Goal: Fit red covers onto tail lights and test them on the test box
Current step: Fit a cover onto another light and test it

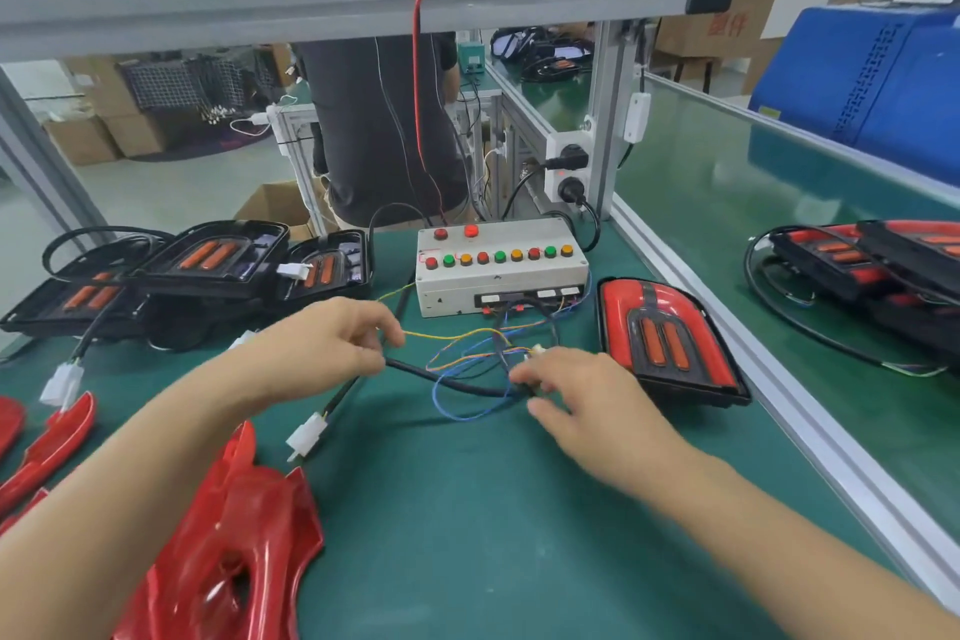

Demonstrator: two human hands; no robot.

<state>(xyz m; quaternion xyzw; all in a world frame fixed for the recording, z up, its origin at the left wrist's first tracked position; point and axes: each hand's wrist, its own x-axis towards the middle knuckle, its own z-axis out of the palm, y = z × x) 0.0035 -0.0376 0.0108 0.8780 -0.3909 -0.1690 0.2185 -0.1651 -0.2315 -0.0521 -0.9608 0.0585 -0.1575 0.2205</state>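
One covered tail light (pixel 670 338) lies just right of the test box (pixel 501 265), its red cover already on, so the fitting on that one looks done and the testing is in hand. The left hand (pixel 332 348) has its fingers (pixel 387 335) pinching the black cable (pixel 452 382) in front of the box; the right hand (pixel 582 395) is blurred, but its fingers seem to grasp the cable's far end near a small white connector (pixel 537 351) among the loose coloured wires (pixel 467 353), and I cannot tell whether it is plugged in.

Plenty looks left. To the left of the box sit three bare tail lights (pixel 208 260), black housings with orange strips showing and no covers. Loose red covers (pixel 234 535) lie on the green worktop (pixel 467 535), nearer than the box and to its left. Far to the box's right, beyond the aluminium rail, a pile of finished lights (pixel 872 265) waits.

The covered light is glossy red with a dark centre panel and two orange bars, lying flat. One red lamp on the box glows.
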